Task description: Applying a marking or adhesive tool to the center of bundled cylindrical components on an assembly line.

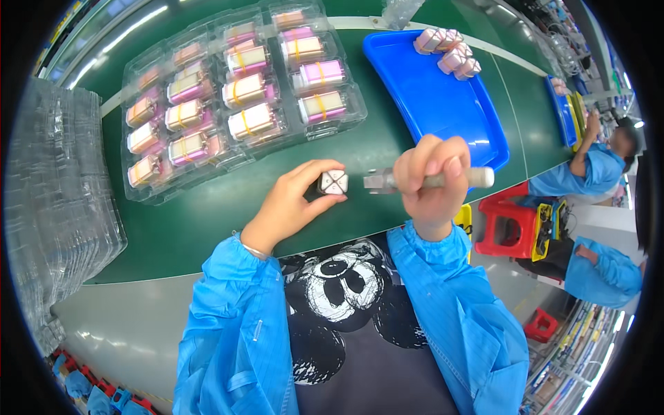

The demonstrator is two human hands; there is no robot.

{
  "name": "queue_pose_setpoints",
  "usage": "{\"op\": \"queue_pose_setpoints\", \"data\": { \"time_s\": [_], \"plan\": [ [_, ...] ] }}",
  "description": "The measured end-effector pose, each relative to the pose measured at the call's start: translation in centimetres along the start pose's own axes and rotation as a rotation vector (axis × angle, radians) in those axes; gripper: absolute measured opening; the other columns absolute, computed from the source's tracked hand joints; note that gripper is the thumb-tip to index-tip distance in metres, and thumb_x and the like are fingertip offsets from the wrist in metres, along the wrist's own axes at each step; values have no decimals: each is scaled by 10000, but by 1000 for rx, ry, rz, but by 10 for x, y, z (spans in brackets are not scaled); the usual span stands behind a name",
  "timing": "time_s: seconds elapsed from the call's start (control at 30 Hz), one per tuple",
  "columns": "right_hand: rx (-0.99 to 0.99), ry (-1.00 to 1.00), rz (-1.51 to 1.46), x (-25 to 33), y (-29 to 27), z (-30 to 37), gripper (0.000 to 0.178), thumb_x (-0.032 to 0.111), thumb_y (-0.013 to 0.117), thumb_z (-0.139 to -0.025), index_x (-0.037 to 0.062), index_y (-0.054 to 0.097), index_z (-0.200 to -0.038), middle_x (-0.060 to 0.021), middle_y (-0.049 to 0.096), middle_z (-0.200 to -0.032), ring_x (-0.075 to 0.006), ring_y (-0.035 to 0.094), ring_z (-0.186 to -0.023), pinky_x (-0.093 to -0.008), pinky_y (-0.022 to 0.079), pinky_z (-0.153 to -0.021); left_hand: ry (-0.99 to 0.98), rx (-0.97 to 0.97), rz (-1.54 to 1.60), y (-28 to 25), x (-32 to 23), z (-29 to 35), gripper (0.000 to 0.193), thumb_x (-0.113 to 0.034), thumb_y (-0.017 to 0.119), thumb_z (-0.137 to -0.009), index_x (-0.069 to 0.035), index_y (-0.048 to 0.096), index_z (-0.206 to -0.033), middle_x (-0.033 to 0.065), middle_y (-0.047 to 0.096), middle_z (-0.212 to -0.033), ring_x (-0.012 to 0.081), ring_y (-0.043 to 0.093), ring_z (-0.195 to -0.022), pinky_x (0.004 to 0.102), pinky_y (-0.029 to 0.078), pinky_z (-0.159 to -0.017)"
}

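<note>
My left hand (294, 200) is closed round a small block (334, 182) at the front of the green table. The block's white square end faces up, with dark lines crossing it in an X. To the right, my right hand (434, 180) grips a pen-like tool (477, 178) with a pale round end. The tool's flat, greyish see-through tip (379, 181) points left toward the block, with a gap between them. The tool is slightly blurred, so I cannot tell its exact kind.
Clear plastic trays (238, 155) hold several pink-and-white blocks (252, 121) with yellow bands. A blue tray (449, 117) has several X-ended blocks (453, 59) at its far end. Stacked clear trays (62, 187) stand at the left. Beyond the right edge are a red stool (508, 221) and people in blue.
</note>
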State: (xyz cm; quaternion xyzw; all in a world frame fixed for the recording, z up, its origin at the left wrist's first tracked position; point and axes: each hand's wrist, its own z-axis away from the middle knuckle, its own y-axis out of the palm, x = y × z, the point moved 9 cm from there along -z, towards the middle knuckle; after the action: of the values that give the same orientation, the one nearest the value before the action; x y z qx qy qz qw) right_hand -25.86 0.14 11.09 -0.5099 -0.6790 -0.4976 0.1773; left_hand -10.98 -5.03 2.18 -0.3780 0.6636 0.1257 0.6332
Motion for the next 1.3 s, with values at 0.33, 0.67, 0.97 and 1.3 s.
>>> {"op": "queue_pose_setpoints", "data": {
  "time_s": [0.33,0.67,0.97,1.3],
  "plan": [
    [40,43,209,-26,22,9,197,169,522,-952,22,551,-824,-71,536,-665,-90,441,-499,-237,340,-430,5,-9,-15,-3,-3,1,461,-90,785,-719,-67,604,-1143,98,649,-1110,266,625,-1035,354,498,-888],
    [80,123,478,-38,29,6,277,222,499,-964,31,500,-764,-63,489,-611,-107,416,-474,-257,302,-417,43,-78,-22,-7,-3,1,429,-143,789,-729,-79,601,-1109,91,644,-1025,254,632,-924,330,511,-797],
    [5,62,203,-26,26,11,245,194,493,-971,17,533,-806,-81,534,-659,-81,418,-488,-227,300,-399,-29,-120,-123,-5,-4,-4,447,-220,883,-578,-100,618,-918,38,501,-855,219,556,-777,331,477,-660],
    [-71,86,243,-35,27,18,221,163,508,-965,17,544,-804,-59,534,-651,-67,421,-504,-232,310,-421,37,-197,-205,-6,-6,-1,395,-218,881,-541,-108,617,-814,42,487,-828,235,555,-783,348,476,-652]
  ]
}}
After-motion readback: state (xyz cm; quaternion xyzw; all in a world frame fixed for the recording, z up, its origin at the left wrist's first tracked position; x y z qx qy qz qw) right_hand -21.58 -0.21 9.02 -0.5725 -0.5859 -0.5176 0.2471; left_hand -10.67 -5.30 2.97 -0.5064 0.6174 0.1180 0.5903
